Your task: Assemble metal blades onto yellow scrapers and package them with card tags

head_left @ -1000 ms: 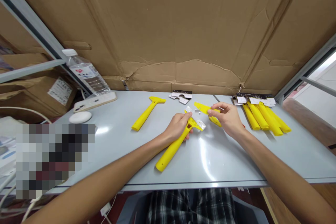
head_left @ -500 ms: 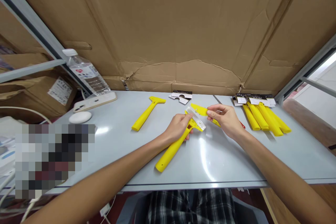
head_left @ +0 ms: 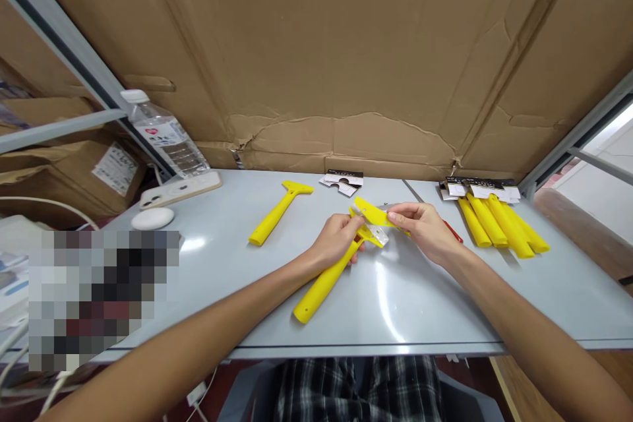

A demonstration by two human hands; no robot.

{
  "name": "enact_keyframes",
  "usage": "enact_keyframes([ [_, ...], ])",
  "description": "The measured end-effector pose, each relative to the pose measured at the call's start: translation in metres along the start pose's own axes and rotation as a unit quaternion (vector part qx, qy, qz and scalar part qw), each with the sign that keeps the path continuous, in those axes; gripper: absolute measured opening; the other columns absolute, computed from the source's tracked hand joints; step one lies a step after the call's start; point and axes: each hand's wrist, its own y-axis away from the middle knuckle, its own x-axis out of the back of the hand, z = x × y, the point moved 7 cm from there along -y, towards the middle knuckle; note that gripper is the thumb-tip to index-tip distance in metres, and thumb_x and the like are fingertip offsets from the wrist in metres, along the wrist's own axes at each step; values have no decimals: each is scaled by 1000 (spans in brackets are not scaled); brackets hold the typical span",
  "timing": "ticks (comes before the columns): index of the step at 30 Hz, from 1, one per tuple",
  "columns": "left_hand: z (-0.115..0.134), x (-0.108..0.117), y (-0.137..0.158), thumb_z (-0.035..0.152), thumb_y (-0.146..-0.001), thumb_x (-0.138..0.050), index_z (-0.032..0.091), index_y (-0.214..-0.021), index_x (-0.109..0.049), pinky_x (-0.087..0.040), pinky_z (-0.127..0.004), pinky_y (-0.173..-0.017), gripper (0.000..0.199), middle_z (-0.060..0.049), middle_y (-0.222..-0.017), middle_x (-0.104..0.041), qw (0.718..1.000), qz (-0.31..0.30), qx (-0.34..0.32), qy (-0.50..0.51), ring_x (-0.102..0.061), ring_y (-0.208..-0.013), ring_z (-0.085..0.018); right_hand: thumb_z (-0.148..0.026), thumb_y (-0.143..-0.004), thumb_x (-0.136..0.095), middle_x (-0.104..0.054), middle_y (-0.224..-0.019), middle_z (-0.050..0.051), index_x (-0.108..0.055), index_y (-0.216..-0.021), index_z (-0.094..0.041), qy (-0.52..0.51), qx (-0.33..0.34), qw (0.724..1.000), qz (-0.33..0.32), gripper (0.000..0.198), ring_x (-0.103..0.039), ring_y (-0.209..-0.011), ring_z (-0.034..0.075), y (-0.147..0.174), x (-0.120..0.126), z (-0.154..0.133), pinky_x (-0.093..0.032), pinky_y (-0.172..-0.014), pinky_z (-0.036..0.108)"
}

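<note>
A yellow scraper (head_left: 326, 283) lies slantwise in my left hand (head_left: 341, 237), its handle pointing down toward the front edge of the table. Across its head lies a shiny metal blade (head_left: 378, 235), partly covered. My right hand (head_left: 420, 227) pinches a flat yellow plate (head_left: 372, 211) with small holes and holds it over the blade. Behind my right fingertips another bit of yellow and grey shows, mostly hidden. Left of my hands a second yellow scraper (head_left: 277, 214) rests on the table, with no blade visible on it.
Several yellow handles (head_left: 504, 227) with black-and-white cards lie at the right. Loose cards (head_left: 342, 181) sit at the back. A red-handled tool (head_left: 452, 231) lies behind my right hand. A bottle (head_left: 165, 135), a power strip (head_left: 180, 189) and a white oval object (head_left: 153, 218) are at left.
My right hand has brought the yellow plate slightly left, so it now covers part of the blade. My left hand and its scraper stay nearly still.
</note>
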Motion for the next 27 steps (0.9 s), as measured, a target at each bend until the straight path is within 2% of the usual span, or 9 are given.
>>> enact_keyframes([
  [5, -5, 8, -4, 59, -100, -34, 16, -77, -62, -42, -24, -38, 56, -4, -59, -63, 998, 38, -20, 52, -56, -39, -14, -56, -66, -88, -75, -105, 10, -78, -96, -15, 22, 21, 999, 45, 52, -67, -89, 11, 2, -2, -3, -52, -85, 24],
  [11, -17, 7, -13, 76, -96, -32, 15, -91, -64, -42, -25, -37, 69, -2, -59, -62, 994, 26, -32, 99, -55, -39, -15, -57, -67, -86, -74, -105, 11, -79, -96, -13, 44, 52, 995, 72, 53, -67, -91, 14, 6, -9, -1, -52, -86, 26],
  [20, -9, 7, -8, 77, -93, -40, 15, -76, -61, -41, -25, -38, 68, -3, -58, -61, 996, 39, -40, 75, -56, -39, -14, -59, -74, -81, -74, -98, 10, -80, -97, -15, 91, 73, 990, 82, 50, -61, -83, 12, 10, -18, 5, -48, -78, 26],
  [24, -1, 6, -2, 70, -94, -46, 17, -68, -58, -41, -24, -40, 60, -4, -53, -60, 997, 40, -44, 44, -55, -39, -14, -58, -74, -80, -73, -92, 9, -81, -96, -15, 116, 79, 985, 103, 48, -54, -75, 10, 10, -16, 5, -44, -73, 26],
  [27, 1, 4, 0, 63, -95, -48, 18, -68, -57, -39, -24, -39, 54, -2, -48, -57, 998, 36, -37, 34, -53, -38, -13, -54, -78, -78, -73, -89, 7, -81, -94, -18, 157, 106, 975, 114, 40, -52, -75, 10, 13, -17, 1, -43, -75, 27],
])
